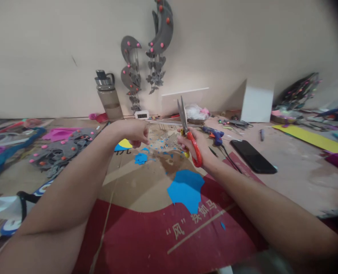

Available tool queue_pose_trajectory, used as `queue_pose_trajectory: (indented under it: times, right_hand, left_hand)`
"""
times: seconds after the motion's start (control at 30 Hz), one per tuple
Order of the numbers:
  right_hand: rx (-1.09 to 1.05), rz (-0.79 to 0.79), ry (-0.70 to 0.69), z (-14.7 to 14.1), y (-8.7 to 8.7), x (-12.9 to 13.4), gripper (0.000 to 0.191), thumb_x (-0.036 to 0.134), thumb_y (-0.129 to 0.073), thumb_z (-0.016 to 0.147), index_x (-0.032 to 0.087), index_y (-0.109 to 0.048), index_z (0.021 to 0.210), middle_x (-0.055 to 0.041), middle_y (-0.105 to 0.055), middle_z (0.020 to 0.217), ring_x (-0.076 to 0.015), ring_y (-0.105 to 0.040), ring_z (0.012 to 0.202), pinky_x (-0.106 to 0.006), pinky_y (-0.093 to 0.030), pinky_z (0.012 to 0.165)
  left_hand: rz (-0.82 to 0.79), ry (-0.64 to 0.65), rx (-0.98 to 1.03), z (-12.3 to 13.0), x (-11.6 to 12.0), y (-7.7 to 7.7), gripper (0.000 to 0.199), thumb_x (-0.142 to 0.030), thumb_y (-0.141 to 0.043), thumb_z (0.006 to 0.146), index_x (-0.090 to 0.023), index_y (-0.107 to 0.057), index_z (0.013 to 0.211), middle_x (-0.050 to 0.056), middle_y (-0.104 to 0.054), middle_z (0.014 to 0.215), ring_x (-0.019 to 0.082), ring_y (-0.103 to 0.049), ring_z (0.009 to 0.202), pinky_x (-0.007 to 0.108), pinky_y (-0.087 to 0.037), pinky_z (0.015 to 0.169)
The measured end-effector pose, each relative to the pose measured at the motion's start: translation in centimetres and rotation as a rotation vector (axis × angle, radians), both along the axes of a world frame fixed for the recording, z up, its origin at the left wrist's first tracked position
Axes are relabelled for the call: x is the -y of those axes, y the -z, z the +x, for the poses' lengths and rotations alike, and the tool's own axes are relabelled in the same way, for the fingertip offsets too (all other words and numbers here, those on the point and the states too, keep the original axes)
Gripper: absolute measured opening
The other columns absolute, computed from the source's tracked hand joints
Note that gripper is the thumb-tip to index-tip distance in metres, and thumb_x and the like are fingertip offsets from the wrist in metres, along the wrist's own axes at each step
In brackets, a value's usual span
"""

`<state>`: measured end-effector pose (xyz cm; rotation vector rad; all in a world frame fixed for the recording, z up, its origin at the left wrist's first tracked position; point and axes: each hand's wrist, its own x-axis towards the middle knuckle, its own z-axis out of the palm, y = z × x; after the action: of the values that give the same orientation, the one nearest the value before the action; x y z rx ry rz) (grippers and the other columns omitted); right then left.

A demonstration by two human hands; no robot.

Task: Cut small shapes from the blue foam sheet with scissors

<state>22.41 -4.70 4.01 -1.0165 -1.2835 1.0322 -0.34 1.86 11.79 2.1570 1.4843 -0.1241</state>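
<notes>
My right hand [196, 142] holds a pair of scissors [184, 118] with red handles, the blades pointing up and away and slightly apart. A narrow yellow item [187, 154] shows at the same hand's fingers; its kind is unclear. Over the cardboard [123, 179], my left hand [136, 133] is closed with its fingers curled down, and I cannot see what is in them. Below it lie small blue cut-outs [141, 158] and scattered blue scraps. A larger blue sheet with cut edges [186, 189] lies nearer me, between my forearms.
A water bottle [108, 97] and small digital clock [142, 115] stand by the wall. Grey moon-shaped hangings [165, 28] hang there. On the right are a blue glue gun [214, 135], its cable and a phone [253, 156]. Grey felt pieces [67, 146] lie left.
</notes>
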Motion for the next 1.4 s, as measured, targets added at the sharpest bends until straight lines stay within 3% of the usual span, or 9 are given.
queue_pose_trajectory:
  times: [0.17, 0.27, 0.37, 0.43, 0.6, 0.83, 1.0, 1.17, 1.4]
  right_hand:
    - [-0.002, 0.050, 0.042, 0.3, 0.2, -0.3, 0.037, 0.041, -0.077, 0.071, 0.022, -0.057, 0.095, 0.0033, -0.057, 0.068, -0.0096, -0.049, 0.053, -0.024, -0.040, 0.048]
    - [-0.027, 0.108, 0.079, 0.6, 0.0, -0.4, 0.039, 0.045, -0.077, 0.071, 0.023, -0.054, 0.093, 0.0035, -0.056, 0.070, -0.0097, -0.048, 0.053, -0.024, -0.041, 0.049]
    - [-0.017, 0.129, 0.107, 1.0, 0.0, -0.7, 0.040, 0.047, -0.077, 0.071, 0.024, -0.054, 0.093, 0.0024, -0.057, 0.074, -0.0112, -0.051, 0.058, -0.024, -0.041, 0.049]
    - [-0.023, 0.127, 0.123, 1.2, 0.2, -1.0, 0.040, 0.047, -0.077, 0.070, 0.025, -0.055, 0.096, 0.0017, -0.058, 0.075, -0.0117, -0.052, 0.060, -0.024, -0.041, 0.049]
    - [-0.034, 0.134, 0.141, 1.5, 0.6, -1.6, 0.040, 0.045, -0.077, 0.070, 0.024, -0.058, 0.099, 0.0020, -0.057, 0.071, -0.0114, -0.048, 0.055, -0.025, -0.039, 0.048]
    - [-0.051, 0.114, 0.124, 1.3, 0.4, -1.3, 0.038, 0.042, -0.077, 0.071, 0.024, -0.057, 0.097, 0.0013, -0.055, 0.070, -0.0120, -0.047, 0.054, -0.027, -0.037, 0.049]
    - [-0.053, 0.118, 0.146, 1.5, 0.5, -1.5, 0.039, 0.044, -0.078, 0.070, 0.025, -0.058, 0.097, 0.0029, -0.055, 0.067, -0.0108, -0.045, 0.052, -0.026, -0.037, 0.047]
    - [-0.065, 0.098, 0.157, 1.5, 0.4, -1.6, 0.042, 0.045, -0.082, 0.066, 0.025, -0.056, 0.093, 0.0043, -0.055, 0.062, -0.0104, -0.046, 0.048, -0.025, -0.036, 0.044]
    - [-0.044, 0.099, 0.174, 1.4, 0.5, -1.4, 0.038, 0.041, -0.081, 0.066, 0.024, -0.057, 0.090, 0.0048, -0.055, 0.064, -0.0096, -0.045, 0.048, -0.024, -0.036, 0.045]
  left_hand:
    - [0.133, 0.253, 0.205, 2.7, 2.1, -0.2, 0.019, -0.032, -0.080, 0.067, -0.019, -0.070, 0.058, 0.002, -0.059, 0.048, 0.014, -0.054, 0.050, 0.025, -0.038, 0.059]
    - [0.223, 0.413, 0.314, 5.1, 4.0, 0.8, 0.019, -0.041, -0.078, 0.070, -0.023, -0.076, 0.074, 0.002, -0.069, 0.066, 0.017, -0.059, 0.061, 0.027, -0.038, 0.061]
    - [0.215, 0.516, 0.343, 7.3, 5.9, 2.3, 0.040, -0.047, -0.086, 0.057, -0.024, -0.076, 0.088, 0.004, -0.072, 0.080, 0.020, -0.062, 0.071, 0.028, -0.041, 0.066]
    - [0.165, 0.537, 0.323, 8.3, 6.9, 3.3, 0.050, -0.043, -0.091, 0.047, -0.024, -0.075, 0.091, 0.004, -0.072, 0.082, 0.023, -0.064, 0.078, 0.029, -0.043, 0.071]
    - [0.166, 0.624, 0.175, 9.6, 8.2, 4.8, 0.061, -0.036, -0.092, 0.045, -0.024, -0.072, 0.101, 0.008, -0.072, 0.098, 0.027, -0.063, 0.094, 0.032, -0.044, 0.080]
    - [0.058, 0.625, 0.144, 9.8, 7.6, 5.4, 0.053, -0.043, -0.088, 0.051, -0.024, -0.070, 0.098, 0.001, -0.066, 0.074, 0.019, -0.057, 0.066, 0.029, -0.040, 0.063]
    - [0.160, 0.651, 0.267, 9.8, 7.5, 5.7, 0.056, -0.039, -0.091, 0.046, -0.024, -0.072, 0.096, 0.005, -0.071, 0.091, 0.023, -0.061, 0.083, 0.029, -0.043, 0.071]
    - [0.098, 0.659, 0.150, 10.0, 7.7, 5.8, 0.052, -0.046, -0.087, 0.055, -0.022, -0.071, 0.098, 0.005, -0.069, 0.083, 0.022, -0.060, 0.073, 0.031, -0.041, 0.065]
    - [0.186, 0.692, 0.190, 10.1, 7.8, 5.7, 0.064, -0.039, -0.090, 0.052, -0.024, -0.071, 0.111, 0.008, -0.071, 0.108, 0.027, -0.062, 0.099, 0.033, -0.046, 0.084]
